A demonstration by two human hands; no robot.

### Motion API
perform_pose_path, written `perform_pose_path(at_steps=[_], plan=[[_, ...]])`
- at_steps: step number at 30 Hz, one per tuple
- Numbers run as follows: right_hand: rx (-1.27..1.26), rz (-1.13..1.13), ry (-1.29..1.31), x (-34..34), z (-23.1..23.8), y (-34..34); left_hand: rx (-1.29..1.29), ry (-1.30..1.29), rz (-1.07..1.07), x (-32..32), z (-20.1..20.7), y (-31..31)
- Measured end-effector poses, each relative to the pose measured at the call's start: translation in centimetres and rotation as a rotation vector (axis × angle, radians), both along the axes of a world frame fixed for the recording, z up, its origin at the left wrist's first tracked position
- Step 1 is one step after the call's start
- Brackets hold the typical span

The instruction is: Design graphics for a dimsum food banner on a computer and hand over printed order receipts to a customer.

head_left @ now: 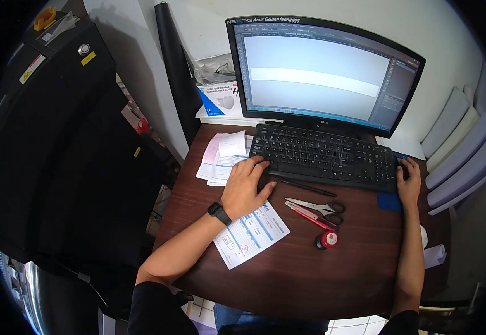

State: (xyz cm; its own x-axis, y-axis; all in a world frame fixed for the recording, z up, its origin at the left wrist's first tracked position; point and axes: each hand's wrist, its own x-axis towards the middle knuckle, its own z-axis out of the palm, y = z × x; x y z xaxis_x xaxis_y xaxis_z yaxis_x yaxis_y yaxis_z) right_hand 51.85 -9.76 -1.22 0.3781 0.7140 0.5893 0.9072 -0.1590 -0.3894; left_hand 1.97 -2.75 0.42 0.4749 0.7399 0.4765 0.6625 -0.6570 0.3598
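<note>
My left hand (245, 187) rests with its fingers spread on the left end of a black keyboard (321, 155); its thumb reaches over the desk and a dark watch is on the wrist. Under that wrist lies a printed form (252, 234) with pen marks. My right hand (409, 183) is curled beside the keyboard's right end, on a blue mouse pad (389, 201); whatever is under its palm is hidden. Between the hands are a black pen (309, 188), scissors (330, 209), a red cutter knife (311, 215) and a round red-topped stamp (327, 239).
A monitor (315, 78) showing a white band on a pale canvas stands behind the keyboard. Loose papers (220, 153) and a box of face masks (219, 100) are at the left. Paper rolls (458, 151) lean at the right. A large black machine (58, 156) flanks the desk (304, 273).
</note>
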Motion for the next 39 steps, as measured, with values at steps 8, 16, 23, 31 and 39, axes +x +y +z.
perform_pose_path(at_steps=[8,16,23,31,39], plan=[[-0.005,0.011,-0.016,0.11,0.04,-0.11,0.0,0.008,0.0,0.09,0.07,-0.07],[-0.02,-0.011,-0.006,-0.07,0.08,-0.1,0.01,0.017,-0.001,0.08,0.11,-0.1],[0.017,0.011,-0.01,0.36,-0.24,0.05,0.008,0.009,-0.006,0.03,0.13,-0.1],[0.028,0.021,0.013,0.15,-0.01,-0.02,0.019,0.013,-0.005,0.0,0.02,-0.01],[0.036,0.025,0.007,0.42,-0.24,-0.01,0.011,0.006,-0.005,0.06,0.02,-0.05]])
